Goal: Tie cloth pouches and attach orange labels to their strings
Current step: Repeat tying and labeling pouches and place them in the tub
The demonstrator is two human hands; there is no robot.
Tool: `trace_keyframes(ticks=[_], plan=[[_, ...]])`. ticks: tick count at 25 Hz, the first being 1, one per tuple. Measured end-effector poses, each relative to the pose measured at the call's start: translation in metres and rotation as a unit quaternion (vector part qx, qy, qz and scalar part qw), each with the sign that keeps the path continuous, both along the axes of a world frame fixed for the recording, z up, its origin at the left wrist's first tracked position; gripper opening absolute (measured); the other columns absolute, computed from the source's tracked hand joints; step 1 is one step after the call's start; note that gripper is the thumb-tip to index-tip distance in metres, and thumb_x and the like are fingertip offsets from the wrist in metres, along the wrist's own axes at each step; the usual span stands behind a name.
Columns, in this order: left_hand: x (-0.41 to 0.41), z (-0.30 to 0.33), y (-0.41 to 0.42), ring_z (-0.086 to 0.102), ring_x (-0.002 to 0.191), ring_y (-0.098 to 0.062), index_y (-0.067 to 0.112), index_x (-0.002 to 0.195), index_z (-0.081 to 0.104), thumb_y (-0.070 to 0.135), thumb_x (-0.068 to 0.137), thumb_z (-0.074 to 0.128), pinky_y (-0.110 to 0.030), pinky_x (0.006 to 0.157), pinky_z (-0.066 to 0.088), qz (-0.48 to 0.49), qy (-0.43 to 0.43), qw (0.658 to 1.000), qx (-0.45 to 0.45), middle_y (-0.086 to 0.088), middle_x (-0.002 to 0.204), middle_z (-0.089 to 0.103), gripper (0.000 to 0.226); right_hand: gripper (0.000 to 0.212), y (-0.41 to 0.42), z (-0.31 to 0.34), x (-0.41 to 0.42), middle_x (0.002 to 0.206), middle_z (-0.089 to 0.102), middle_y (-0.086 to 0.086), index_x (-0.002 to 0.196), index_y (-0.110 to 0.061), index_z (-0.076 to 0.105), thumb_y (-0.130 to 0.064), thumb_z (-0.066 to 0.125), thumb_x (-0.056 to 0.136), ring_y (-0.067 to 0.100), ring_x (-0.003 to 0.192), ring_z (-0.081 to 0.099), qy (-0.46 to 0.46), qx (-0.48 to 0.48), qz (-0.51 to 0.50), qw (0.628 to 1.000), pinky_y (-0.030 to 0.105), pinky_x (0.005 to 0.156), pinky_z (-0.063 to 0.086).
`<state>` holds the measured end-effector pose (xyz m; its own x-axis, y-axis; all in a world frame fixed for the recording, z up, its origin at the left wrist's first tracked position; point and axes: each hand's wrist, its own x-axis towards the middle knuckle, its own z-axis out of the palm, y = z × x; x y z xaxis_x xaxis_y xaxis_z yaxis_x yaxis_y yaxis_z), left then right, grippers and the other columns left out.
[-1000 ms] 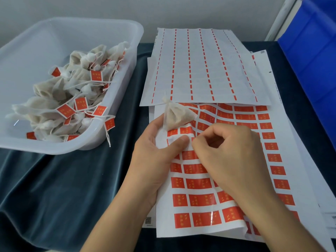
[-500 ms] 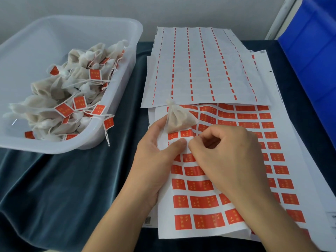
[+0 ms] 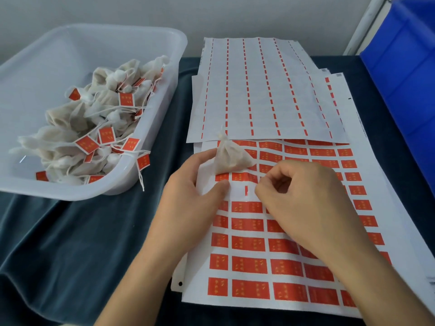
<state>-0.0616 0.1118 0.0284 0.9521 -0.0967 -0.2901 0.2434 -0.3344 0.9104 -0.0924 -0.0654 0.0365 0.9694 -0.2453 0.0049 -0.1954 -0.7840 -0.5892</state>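
Pouch (image 3: 229, 158) sits on the label sheet (image 3: 249, 267), at its upper left, just below the used-up sheet (image 3: 259, 90). It's small, soft, cinched at the top into a tuft; looks light and floppy, will squash and roll if pushed. Best hold is likely the neck under the tuft, or the string. String itself not clear here, too thin to make out.

Left hand (image 3: 188, 203) lies on the sheet with fingers fairly straight, thumb pressing the paper flat, fingertips touching the pouch's left side. Not curled round anything.

Right hand (image 3: 303, 203) has fingers curled, tips pinched together at the bare spot in the label row, next to a narrow orange strip (image 3: 246, 190). Seems to be peeling a label, but whether a label is actually between the fingertips I cannot tell; the hand hides it.

Labels look thin, sticky, easy to curl or fold onto themselves, so lift by a corner.

Bin (image 3: 98, 43) on the left holds finished pouches with labels on strings.
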Motion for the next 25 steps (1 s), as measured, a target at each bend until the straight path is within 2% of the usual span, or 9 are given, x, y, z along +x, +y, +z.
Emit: trace_keyframes(ticks=[2, 3, 5, 9, 11, 13, 16, 21, 25], plan=[[0.003, -0.009, 0.004, 0.064, 0.111, 0.0, 0.068, 0.136, 0.042, 0.048, 0.092, 0.074, -0.023, 0.073, 0.059, -0.025, -0.064, 0.988, 0.14, 0.029, 0.118, 0.056, 0.057, 0.017, -0.007, -0.001, 0.0, 0.068, 0.064, -0.024, 0.075, -0.037, 0.066, -0.047, 0.067, 0.089, -0.006, 0.072, 0.064, 0.005, 0.036, -0.005, 0.999, 0.008, 0.056, 0.04], [0.004, -0.014, 0.005, 0.046, 0.124, 0.003, 0.066, 0.141, 0.037, 0.051, 0.091, 0.075, -0.019, 0.08, 0.05, -0.034, -0.096, 0.973, 0.208, 0.028, 0.126, 0.042, 0.065, 0.018, -0.011, -0.002, -0.001, 0.068, 0.066, -0.023, 0.074, -0.036, 0.066, -0.046, 0.066, 0.089, -0.012, 0.078, 0.062, 0.008, 0.062, -0.007, 0.998, 0.01, 0.057, 0.042], [0.008, -0.019, 0.007, 0.024, 0.128, 0.003, 0.06, 0.148, 0.031, 0.052, 0.09, 0.075, -0.015, 0.081, 0.037, -0.05, -0.126, 0.949, 0.283, 0.024, 0.133, 0.027, 0.074, 0.02, -0.018, -0.003, -0.001, 0.073, 0.069, -0.026, 0.074, -0.032, 0.07, -0.045, 0.064, 0.089, -0.014, 0.079, 0.063, 0.008, 0.128, -0.015, 0.992, 0.014, 0.06, 0.045], [0.02, -0.02, -0.003, 0.033, 0.128, -0.001, 0.048, 0.149, 0.042, 0.071, 0.09, 0.062, -0.027, 0.091, 0.039, -0.044, -0.162, 0.934, 0.314, 0.02, 0.139, 0.042, 0.066, 0.016, -0.03, 0.002, 0.002, 0.079, 0.075, -0.015, 0.085, -0.034, 0.072, -0.039, 0.063, 0.097, 0.004, 0.074, 0.075, -0.006, 0.314, -0.063, 0.947, 0.027, 0.068, 0.057], [0.029, -0.017, -0.01, 0.048, 0.12, -0.003, 0.042, 0.138, 0.057, 0.076, 0.09, 0.055, -0.028, 0.088, 0.047, -0.015, -0.177, 0.932, 0.315, 0.018, 0.128, 0.054, 0.059, 0.022, -0.033, 0.005, 0.006, 0.074, 0.074, -0.002, 0.086, -0.029, 0.07, -0.038, 0.059, 0.102, 0.016, 0.066, 0.075, -0.025, 0.351, -0.061, 0.934, 0.033, 0.068, 0.062], [0.039, -0.014, -0.017, 0.063, 0.095, -0.005, 0.039, 0.117, 0.068, 0.068, 0.094, 0.06, -0.022, 0.072, 0.055, 0.009, -0.188, 0.938, 0.293, 0.022, 0.108, 0.061, 0.038, 0.022, -0.032, 0.008, 0.013, 0.071, 0.073, 0.004, 0.09, -0.028, 0.068, -0.037, 0.054, 0.104, 0.021, 0.056, 0.071, -0.044, 0.369, -0.04, 0.927, 0.037, 0.063, 0.064], [0.051, -0.008, -0.024, 0.064, 0.072, 0.002, 0.04, 0.097, 0.069, 0.05, 0.098, 0.065, -0.009, 0.057, 0.043, 0.012, -0.199, 0.945, 0.259, 0.026, 0.088, 0.062, 0.011, 0.016, -0.028, 0.007, 0.029, 0.076, 0.075, 0.005, 0.106, -0.026, 0.065, -0.035, 0.052, 0.106, 0.024, 0.057, 0.072, -0.052, 0.388, -0.008, 0.92, 0.038, 0.06, 0.063], [0.066, -0.003, -0.034, 0.064, 0.086, 0.013, 0.036, 0.086, 0.064, 0.038, 0.096, 0.065, -0.003, 0.052, 0.044, 0.006, -0.215, 0.964, 0.154, 0.022, 0.084, 0.069, 0.01, 0.017, -0.023, -0.003, 0.056, 0.093, 0.077, 0.007, 0.112, -0.018, 0.066, -0.023, 0.051, 0.107, 0.026, 0.077, 0.077, -0.047, 0.507, 0.015, 0.861, 0.037, 0.069, 0.063], [0.069, -0.009, -0.039, 0.071, 0.08, -0.001, 0.035, 0.09, 0.062, 0.034, 0.096, 0.065, -0.015, 0.065, 0.056, -0.001, -0.217, 0.973, 0.084, 0.017, 0.084, 0.072, 0.007, 0.014, -0.024, -0.016, 0.061, 0.102, 0.076, 0.011, 0.105, -0.017, 0.074, -0.017, 0.061, 0.099, 0.023, 0.09, 0.075, -0.035, 0.635, 0.007, 0.772, 0.036, 0.08, 0.061]])
